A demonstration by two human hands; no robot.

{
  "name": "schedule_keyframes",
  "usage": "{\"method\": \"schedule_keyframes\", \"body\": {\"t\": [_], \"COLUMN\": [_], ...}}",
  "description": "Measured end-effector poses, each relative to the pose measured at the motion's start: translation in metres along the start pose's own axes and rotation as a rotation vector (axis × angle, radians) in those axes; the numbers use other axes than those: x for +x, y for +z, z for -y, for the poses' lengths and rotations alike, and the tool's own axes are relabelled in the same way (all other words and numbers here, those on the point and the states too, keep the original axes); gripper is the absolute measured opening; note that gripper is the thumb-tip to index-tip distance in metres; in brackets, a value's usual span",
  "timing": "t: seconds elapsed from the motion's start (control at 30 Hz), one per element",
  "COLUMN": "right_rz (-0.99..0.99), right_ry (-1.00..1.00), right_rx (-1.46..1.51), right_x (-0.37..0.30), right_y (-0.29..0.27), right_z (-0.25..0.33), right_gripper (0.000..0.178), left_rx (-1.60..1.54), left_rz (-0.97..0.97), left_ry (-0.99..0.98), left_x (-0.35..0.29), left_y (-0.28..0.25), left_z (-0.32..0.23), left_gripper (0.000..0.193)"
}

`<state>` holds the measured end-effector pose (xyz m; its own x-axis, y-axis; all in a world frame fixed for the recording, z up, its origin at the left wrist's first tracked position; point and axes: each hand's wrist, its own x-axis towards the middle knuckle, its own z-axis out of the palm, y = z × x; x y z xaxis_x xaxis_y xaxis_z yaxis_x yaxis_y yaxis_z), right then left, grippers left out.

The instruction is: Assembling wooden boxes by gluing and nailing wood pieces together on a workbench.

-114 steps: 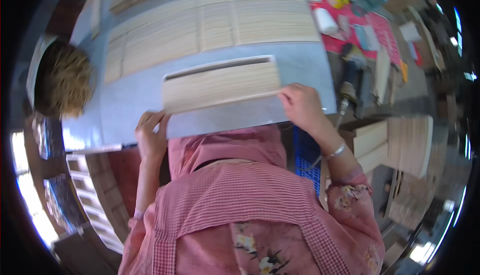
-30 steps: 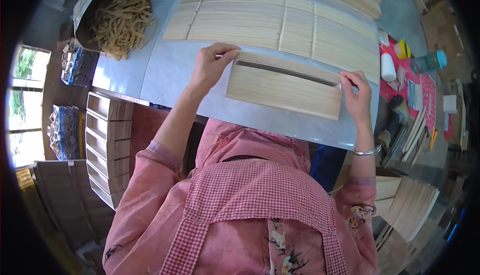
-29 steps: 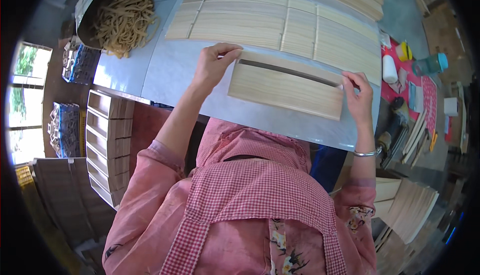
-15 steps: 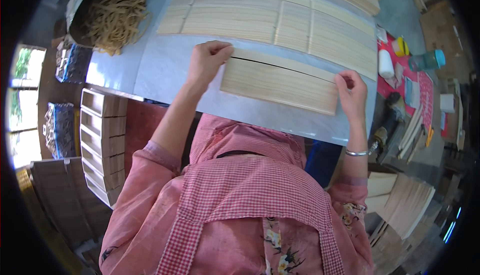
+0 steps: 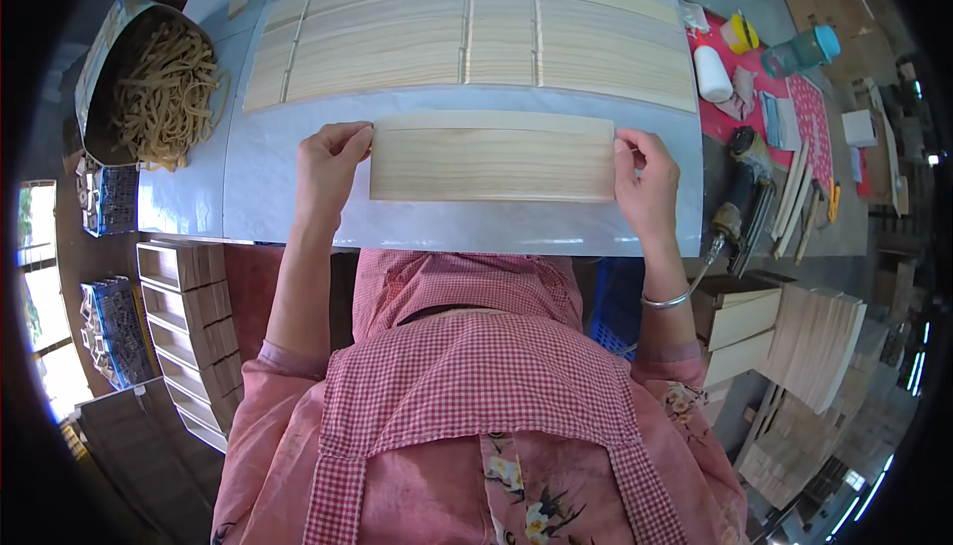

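Observation:
A pale, wide wooden board (image 5: 491,166) lies near the front edge of the table. A narrow wooden strip (image 5: 491,121) runs along its far long side, with only a thin seam between the two. At the left end, my left hand (image 5: 331,173) pinches the strip's end between thumb and fingers. My right hand (image 5: 648,183), with a silver bangle on the wrist, pinches the opposite end with curled fingers. Beyond them lies a large panel of pale boards (image 5: 397,34) crossed by several grooves.
A tub of rubber-band-like tan loops (image 5: 164,98) stands at the left. Rightward are a white bottle (image 5: 711,73), a teal-capped bottle (image 5: 802,51), a yellow tub (image 5: 740,33) and a dark power tool (image 5: 740,188). Stacked wooden frames (image 5: 184,337) stand left below the table.
The dark gap between strip and wide board has closed to a thin seam. Both hands and the pieces now lie further left in view and straighter, as the whole view has shifted.

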<state>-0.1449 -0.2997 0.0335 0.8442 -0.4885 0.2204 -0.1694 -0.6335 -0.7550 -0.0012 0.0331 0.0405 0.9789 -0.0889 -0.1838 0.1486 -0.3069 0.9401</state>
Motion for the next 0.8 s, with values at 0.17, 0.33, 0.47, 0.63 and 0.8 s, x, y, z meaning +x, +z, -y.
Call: {"method": "schedule_keyframes", "body": {"t": [0.17, 0.33, 0.47, 0.63, 0.8], "right_rz": [-0.021, -0.059, -0.1, -0.161, -0.219], "right_ry": [-0.042, -0.065, -0.085, -0.065, -0.009], "right_rx": [-0.08, -0.083, -0.072, -0.05, 0.013], "right_x": [-0.006, -0.008, -0.01, -0.015, -0.021], "right_y": [0.005, 0.01, 0.015, 0.019, 0.022], "right_z": [0.005, 0.004, 0.001, -0.001, -0.001], "right_gripper": [0.015, 0.015, 0.014, 0.016, 0.019], "left_rx": [0.017, -0.014, -0.04, 0.175, 0.739], "left_rz": [0.002, -0.005, 0.008, 0.022, 0.226], "left_ry": [-0.021, -0.026, -0.038, 0.116, 0.725], "left_x": [-0.007, -0.011, -0.013, -0.017, -0.028], "left_y": [0.002, 0.003, 0.002, 0.004, 0.053], "left_z": [-0.001, 0.0, 0.002, -0.004, -0.034], "left_gripper": [0.022, 0.022, 0.023, 0.035, 0.066]}}
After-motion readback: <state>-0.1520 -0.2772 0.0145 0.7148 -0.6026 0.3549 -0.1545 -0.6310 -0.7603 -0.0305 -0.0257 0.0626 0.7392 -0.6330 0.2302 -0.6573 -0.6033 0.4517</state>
